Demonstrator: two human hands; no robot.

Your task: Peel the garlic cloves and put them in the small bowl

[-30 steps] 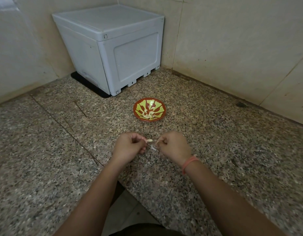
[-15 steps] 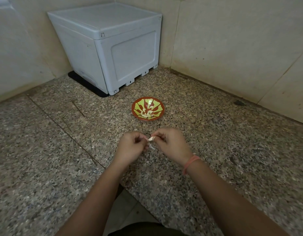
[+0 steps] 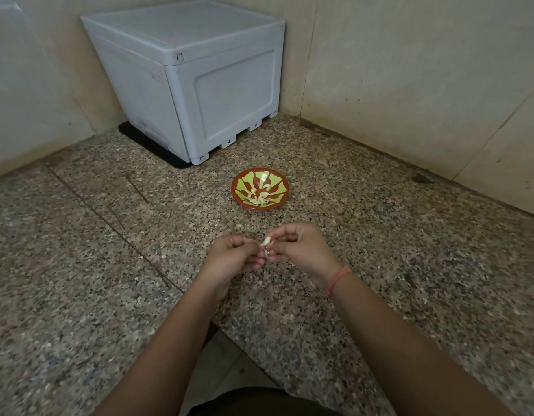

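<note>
A small pale garlic clove (image 3: 266, 241) is held in the air above a speckled granite counter (image 3: 409, 250), between the fingertips of two bare hands. The left hand (image 3: 234, 255) has its fingers curled in and pinches the clove from one side. The right hand (image 3: 298, 247) pinches it from the other side with thumb and forefinger, its other fingers also curled. A thin scrap of papery skin (image 3: 264, 252) hangs just below the clove. The right wrist wears a pink-orange band (image 3: 337, 279).

Beyond the hands, near but apart from them, a small bowl (image 3: 285, 192) sits on the counter, red-brown with a yellow-green pattern. Several peeled cloves (image 3: 259, 200) lie in its bottom.

Further back, in the corner where two beige tiled walls (image 3: 409, 70) meet, a closed grey plastic box (image 3: 199, 85) stands on a black mat (image 3: 151, 145).
</note>
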